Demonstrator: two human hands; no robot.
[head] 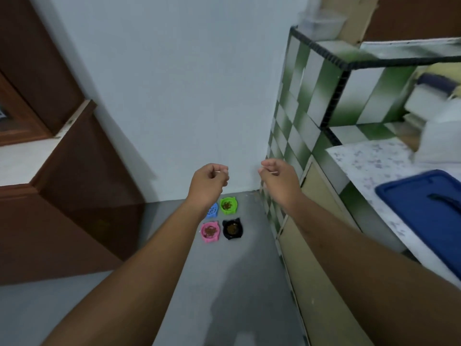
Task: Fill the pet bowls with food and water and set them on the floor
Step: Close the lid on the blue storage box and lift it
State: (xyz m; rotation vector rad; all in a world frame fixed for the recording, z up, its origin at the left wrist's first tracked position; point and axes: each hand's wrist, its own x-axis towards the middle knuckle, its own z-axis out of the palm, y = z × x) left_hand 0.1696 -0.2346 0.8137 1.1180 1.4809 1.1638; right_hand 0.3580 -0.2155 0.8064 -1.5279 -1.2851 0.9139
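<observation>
Four small pet bowls stand on the grey floor (239, 283), in the far corner where the pale wall (174, 96) meets the green and white tiled side (296, 121) of the worktop (369, 158). They make a square of two rows, close together. In the far row the blue bowl (213, 211) is on the left and the green bowl (228, 205) on the right. In the near row the pink bowl (210, 231) is on the left and the black bowl (232, 229) on the right. The green, pink and black bowls each hold a little heap of brown dry food. The blue bowl is partly hidden behind the left wrist, and I cannot tell what is in it.

Both arms reach forward above the bowls. The left hand (208, 181) has its fingers loosely curled and it holds nothing. The right hand (279, 178) is also loosely curled and empty. Neither hand touches a bowl.

On the worktop at the right lies a dark blue tray (429, 216). A brown wooden door (62, 196) is at the left.
</observation>
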